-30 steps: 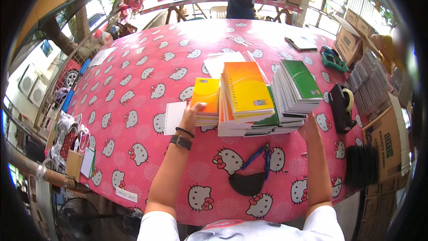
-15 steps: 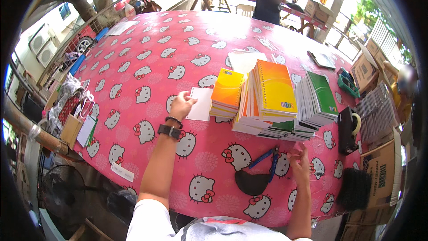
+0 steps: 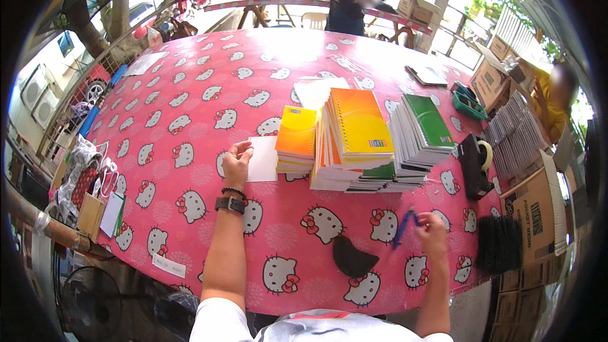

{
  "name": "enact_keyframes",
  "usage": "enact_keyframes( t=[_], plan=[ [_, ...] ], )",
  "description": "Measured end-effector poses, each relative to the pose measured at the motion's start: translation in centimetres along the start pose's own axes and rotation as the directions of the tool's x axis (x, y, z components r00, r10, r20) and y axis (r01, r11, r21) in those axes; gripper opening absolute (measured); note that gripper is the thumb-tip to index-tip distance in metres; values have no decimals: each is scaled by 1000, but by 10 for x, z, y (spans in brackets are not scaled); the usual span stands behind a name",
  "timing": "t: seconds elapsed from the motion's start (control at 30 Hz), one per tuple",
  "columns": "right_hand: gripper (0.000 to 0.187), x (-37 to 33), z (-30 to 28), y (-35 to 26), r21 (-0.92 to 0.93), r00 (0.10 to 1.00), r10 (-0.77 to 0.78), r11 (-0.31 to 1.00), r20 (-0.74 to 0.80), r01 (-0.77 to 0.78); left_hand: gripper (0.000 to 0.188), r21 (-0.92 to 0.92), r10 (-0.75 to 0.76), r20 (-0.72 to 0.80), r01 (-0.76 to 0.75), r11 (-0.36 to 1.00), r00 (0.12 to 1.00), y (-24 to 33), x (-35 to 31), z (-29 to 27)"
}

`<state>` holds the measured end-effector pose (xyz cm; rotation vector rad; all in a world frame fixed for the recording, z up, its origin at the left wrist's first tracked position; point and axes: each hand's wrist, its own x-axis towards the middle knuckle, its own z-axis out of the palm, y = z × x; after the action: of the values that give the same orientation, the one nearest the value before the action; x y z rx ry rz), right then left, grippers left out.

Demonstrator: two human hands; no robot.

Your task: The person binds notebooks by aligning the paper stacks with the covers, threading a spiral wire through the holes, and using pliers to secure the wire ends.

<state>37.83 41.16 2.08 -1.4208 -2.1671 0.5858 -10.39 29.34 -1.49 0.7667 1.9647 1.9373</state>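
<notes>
My left hand (image 3: 237, 161) is at the left edge of a white notepad (image 3: 262, 159) that lies flat on the table. Its fingers are curled with the tips close together; whatever they may pinch is too small to make out. The pad is beside a short stack of orange-and-yellow spiral notebooks (image 3: 296, 133). At the right, the fingers of my right hand (image 3: 433, 233) are closed on blue-handled pliers (image 3: 403, 229), slightly blurred. A black half-round piece (image 3: 354, 257) lies left of the pliers.
Taller stacks of yellow notebooks (image 3: 361, 123) and green notebooks (image 3: 427, 120) stand mid-table. Rightward are a black tape dispenser (image 3: 472, 168), a green basket (image 3: 468, 102), black wire coils (image 3: 499, 244) and a cardboard box (image 3: 535, 215). A person (image 3: 345, 0) stands beyond the table, another (image 3: 551, 95) at right.
My right hand has taken hold of the pliers and drawn them off the black half-round piece. The view has shifted, so the stacks appear further left. My left hand stays by the notepad.
</notes>
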Motion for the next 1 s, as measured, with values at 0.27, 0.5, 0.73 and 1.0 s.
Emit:
enact_keyframes(
  t=[0.27, 0.5, 0.73, 1.0],
  plan=[
    [42, -31, -7, -32, 63, 945, -222, 968, -241, 244, 18, 22, 130, -79, -129, 991, 988, -14, 3, -4],
    [47, -69, 38, -102, 179, 853, -431, 902, 294, 394, 24, -6, 239, -92, -241, 971, 967, 13, -38, 12],
    [30, -9, -38, -10, 209, 974, -207, 953, -86, 221, 23, -86, 108, -57, -112, 990, 993, 23, -88, -34],
    [29, 41, -68, -3, 381, 984, 40, 924, -174, 30, 18, 11, 137, 53, -137, 990, 989, 21, -96, -3]
  ],
)
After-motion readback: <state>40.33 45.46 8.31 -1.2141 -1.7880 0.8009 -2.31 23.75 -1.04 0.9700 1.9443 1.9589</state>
